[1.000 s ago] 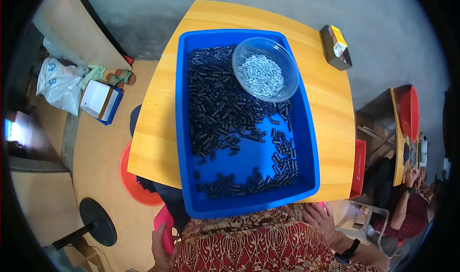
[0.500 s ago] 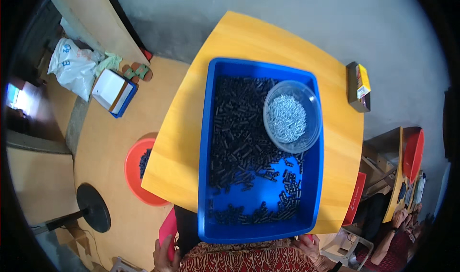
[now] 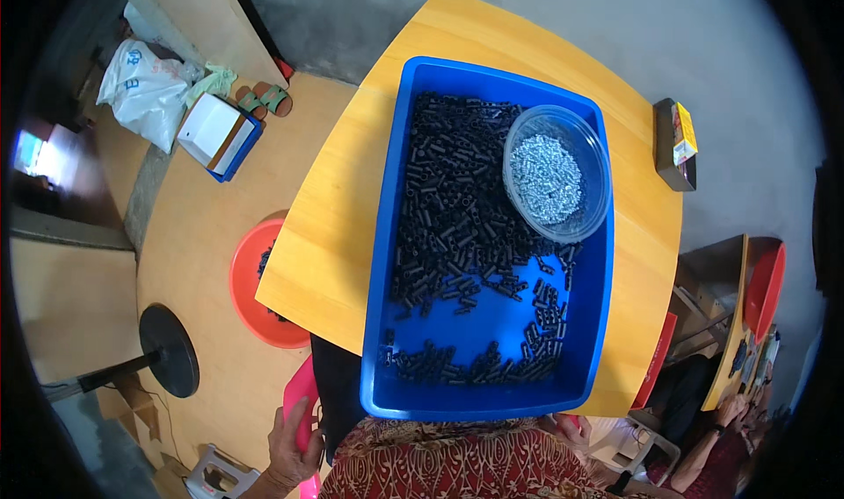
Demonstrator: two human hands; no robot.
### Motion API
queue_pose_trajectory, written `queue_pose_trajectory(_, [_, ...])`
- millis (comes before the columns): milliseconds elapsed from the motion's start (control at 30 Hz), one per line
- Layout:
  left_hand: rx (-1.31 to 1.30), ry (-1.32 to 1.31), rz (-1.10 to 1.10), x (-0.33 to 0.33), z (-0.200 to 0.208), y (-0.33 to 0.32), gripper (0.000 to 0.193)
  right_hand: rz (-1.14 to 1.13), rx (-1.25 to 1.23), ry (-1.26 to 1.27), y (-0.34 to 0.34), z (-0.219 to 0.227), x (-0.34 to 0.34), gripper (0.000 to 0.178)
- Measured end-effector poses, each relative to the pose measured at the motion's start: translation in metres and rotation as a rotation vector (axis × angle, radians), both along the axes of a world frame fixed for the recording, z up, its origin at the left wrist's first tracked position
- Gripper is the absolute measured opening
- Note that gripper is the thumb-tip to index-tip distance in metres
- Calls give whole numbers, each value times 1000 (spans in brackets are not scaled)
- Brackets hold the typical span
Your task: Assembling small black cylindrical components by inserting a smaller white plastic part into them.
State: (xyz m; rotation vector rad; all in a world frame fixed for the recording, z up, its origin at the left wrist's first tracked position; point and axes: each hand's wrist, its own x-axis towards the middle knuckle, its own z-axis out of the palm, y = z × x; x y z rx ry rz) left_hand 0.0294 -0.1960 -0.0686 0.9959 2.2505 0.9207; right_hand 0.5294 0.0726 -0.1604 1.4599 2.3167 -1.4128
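Low on the left, my left hand (image 3: pixel 292 447) is closed round the edge of a pink plastic seat (image 3: pixel 301 395). My right hand (image 3: pixel 573 434), partly hidden beside my patterned clothing, grips the seat's pink edge on the other side. In front of me a deep blue tray (image 3: pixel 379 323) rests on a yellow wooden table (image 3: pixel 338 209). Many small black tubular pieces (image 3: pixel 448 209) lie in it, heaped at the far left and scattered nearer me. A clear round tub (image 3: pixel 587 222) of small silvery metal pieces (image 3: pixel 547 179) sits at the tray's far right. Neither hand touches the tray.
A red basin (image 3: pixel 251 310) with dark pieces stands on the floor at left, near a black round stand base (image 3: pixel 169 349). White sack (image 3: pixel 145 94), slippers (image 3: pixel 265 100) and a white bin (image 3: pixel 211 131) lie farther back. Another person (image 3: pixel 703 455) works at right.
My view has shifted: the table, tray and tub now appear higher and slightly to the right. More of my left hand and wrist shows; both hands stay at the pink seat.
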Motion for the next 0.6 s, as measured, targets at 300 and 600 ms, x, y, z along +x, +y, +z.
queue_pose_trajectory(300, [-13,30,-40,-1,-3,1,63,933,985,-263,23,89,-103,38])
queue_pose_trajectory(600, [2,-31,49,0,-5,7,65,1078,599,-125,47,128,-163,30])
